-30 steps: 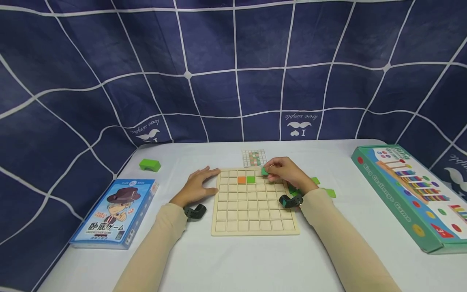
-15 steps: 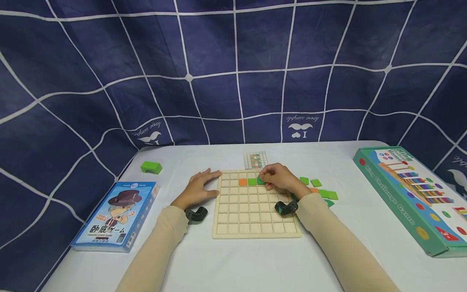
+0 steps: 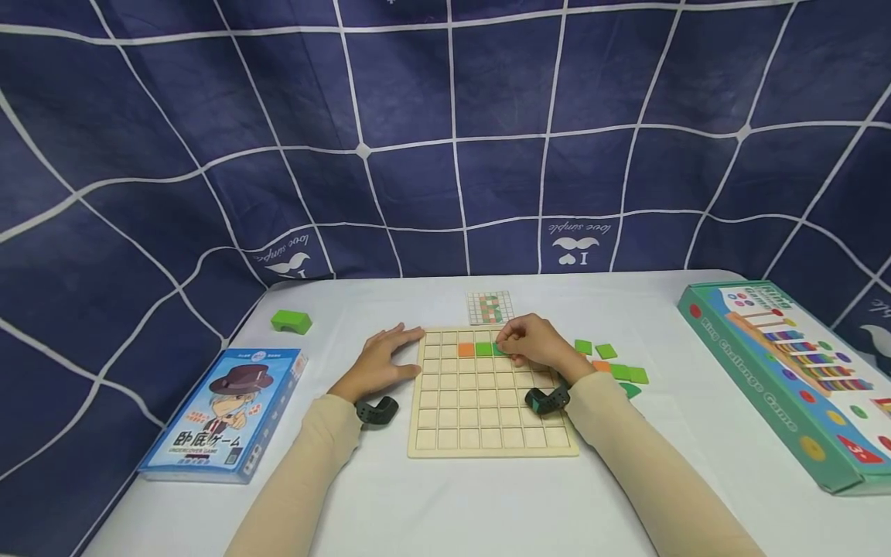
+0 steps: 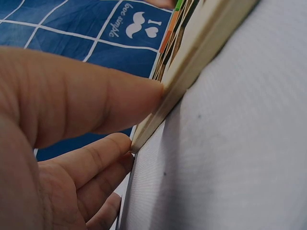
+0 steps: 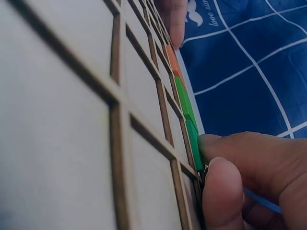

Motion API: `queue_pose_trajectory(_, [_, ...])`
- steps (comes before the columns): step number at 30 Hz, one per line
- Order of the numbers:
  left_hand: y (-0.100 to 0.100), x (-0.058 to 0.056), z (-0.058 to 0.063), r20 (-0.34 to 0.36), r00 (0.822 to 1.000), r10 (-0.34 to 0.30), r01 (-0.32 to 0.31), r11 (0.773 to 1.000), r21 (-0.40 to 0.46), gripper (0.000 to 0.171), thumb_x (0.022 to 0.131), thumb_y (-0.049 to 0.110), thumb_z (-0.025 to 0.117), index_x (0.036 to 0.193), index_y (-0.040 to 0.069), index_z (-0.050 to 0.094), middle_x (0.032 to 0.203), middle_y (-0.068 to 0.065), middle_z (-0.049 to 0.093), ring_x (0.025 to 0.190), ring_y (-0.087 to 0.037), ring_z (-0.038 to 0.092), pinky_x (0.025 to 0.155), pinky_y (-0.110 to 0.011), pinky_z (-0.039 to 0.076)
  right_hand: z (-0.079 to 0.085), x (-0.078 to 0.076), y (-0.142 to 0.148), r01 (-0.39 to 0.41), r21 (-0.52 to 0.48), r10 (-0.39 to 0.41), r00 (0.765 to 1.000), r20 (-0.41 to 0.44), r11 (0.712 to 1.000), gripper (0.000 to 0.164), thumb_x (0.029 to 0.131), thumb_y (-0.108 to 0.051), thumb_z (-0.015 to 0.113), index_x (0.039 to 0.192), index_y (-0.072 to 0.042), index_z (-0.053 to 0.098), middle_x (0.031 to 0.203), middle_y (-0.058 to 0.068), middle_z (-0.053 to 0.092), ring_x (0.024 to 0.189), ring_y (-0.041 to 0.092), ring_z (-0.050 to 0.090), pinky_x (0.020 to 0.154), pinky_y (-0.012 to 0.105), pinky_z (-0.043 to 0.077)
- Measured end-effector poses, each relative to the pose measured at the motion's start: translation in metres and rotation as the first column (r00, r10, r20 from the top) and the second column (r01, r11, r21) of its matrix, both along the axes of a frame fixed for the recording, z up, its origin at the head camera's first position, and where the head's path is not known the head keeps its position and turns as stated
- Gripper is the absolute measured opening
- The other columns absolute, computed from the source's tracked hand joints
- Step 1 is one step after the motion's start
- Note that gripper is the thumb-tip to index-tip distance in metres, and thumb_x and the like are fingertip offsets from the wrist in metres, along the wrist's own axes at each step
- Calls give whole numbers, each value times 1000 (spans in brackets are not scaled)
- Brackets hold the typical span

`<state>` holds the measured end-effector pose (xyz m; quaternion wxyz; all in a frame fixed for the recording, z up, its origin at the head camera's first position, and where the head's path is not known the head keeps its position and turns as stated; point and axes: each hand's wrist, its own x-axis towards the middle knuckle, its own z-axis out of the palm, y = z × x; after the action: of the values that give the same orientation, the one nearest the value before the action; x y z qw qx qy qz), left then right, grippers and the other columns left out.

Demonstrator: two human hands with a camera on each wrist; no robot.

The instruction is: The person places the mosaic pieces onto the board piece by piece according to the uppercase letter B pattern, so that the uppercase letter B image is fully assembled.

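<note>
A square wooden grid board (image 3: pixel 459 442) lies on the white table. In its second row sit an orange tile (image 3: pixel 466 350) and a light green tile (image 3: pixel 483 350). Beside them a dark green tile (image 5: pixel 193 143) lies in the adjoining cell, partly covered by fingers in the head view. My right hand (image 3: pixel 537 340) pinches at that tile's edge with thumb and forefinger, the other fingers curled under. At the board's left edge my left hand (image 3: pixel 379 362) is spread, thumb tip and fingertips touching the side of the frame, as the left wrist view shows.
Behind the board lies a small pattern card (image 3: pixel 489 308). Several loose tiles (image 3: pixel 619 371), green and orange, are to the right, partly behind my wrist. A blue game box (image 3: pixel 223 414) and green block (image 3: pixel 291 322) are left; a large green box (image 3: pixel 786 379) is right.
My right hand has moved slightly left and down, bringing the dark green tile from the board's top edge into the cell beside the light green tile. The left hand stays at the edge.
</note>
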<state>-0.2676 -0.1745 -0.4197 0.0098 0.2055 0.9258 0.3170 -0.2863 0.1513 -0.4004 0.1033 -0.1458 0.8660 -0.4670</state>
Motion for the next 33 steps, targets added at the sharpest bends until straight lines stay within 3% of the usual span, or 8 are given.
queue_pose_trajectory(9, [-1,-2,-2,4,1000,15,-15,1000,6,71,90,19,77,156,2,56,164,-15,52,162,-39,29,134,-58,11,0,-2,0,-22,-41,23,1000,13,999,9,103,-8,73,104,0,76,75,2,62,58,10,60,57,19,55])
queue_pose_trajectory(16, [0,-1,-2,0,1000,9,-9,1000,12,71,90,20,78,155,2,57,163,-15,52,162,-40,29,134,-59,11,3,-7,13,-105,-194,131,983,129,975,25,107,-7,66,125,10,70,84,7,64,69,12,62,64,21,60])
queue_pose_trajectory(20, [2,-1,-1,0,1000,6,-6,1000,11,71,90,20,78,155,2,57,163,-16,52,162,-41,29,134,-60,11,11,-5,27,-103,-255,149,975,166,961,32,107,-7,65,132,12,66,94,10,67,74,14,62,65,23,60])
queue_pose_trajectory(27, [3,0,-2,9,1000,7,-7,1000,10,71,90,19,77,156,3,57,164,-15,52,162,-40,29,134,-59,11,18,5,61,-32,-220,48,997,67,975,38,106,-16,68,134,9,67,98,12,70,71,16,59,63,26,53])
queue_pose_trajectory(33, [2,1,-1,11,1000,20,-20,1000,8,70,90,19,77,156,3,57,164,-14,52,162,-39,28,134,-58,10,19,14,89,17,-174,-21,1000,-20,985,37,106,-16,67,132,10,68,90,10,70,70,16,59,61,28,53])
